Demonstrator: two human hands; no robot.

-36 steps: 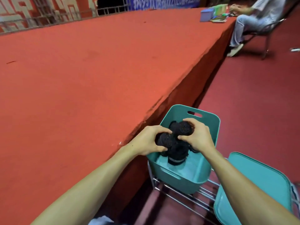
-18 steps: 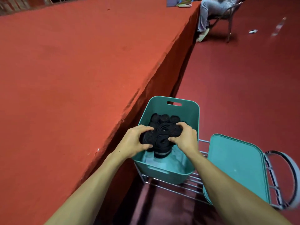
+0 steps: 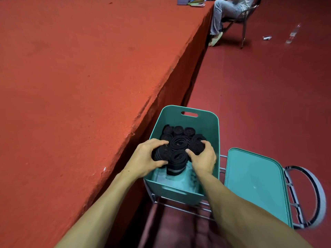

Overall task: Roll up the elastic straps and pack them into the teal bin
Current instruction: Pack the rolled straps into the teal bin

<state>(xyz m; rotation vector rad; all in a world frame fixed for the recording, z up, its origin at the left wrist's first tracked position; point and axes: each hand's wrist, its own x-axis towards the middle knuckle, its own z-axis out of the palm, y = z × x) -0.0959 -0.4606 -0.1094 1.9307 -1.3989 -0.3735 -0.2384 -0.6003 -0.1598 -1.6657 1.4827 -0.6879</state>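
Note:
A teal bin sits on a wire rack beside the red platform. Inside it, several rolled black elastic straps stand packed on end, filling the far half. My left hand grips the rolls on the near left of the bundle. My right hand grips the rolls on the near right. Between the hands one roll with a pale stripe sits lower. The near part of the bin floor shows pale teal.
A long red carpeted platform runs along the left, its edge right next to the bin. A teal lid lies on the wire rack to the right. A person sits on a chair far back. Small litter lies on the red floor.
Both hands have lowered the held bundle of rolls deeper into the bin, against the rolls at the back. My view has tilted downward toward the bin.

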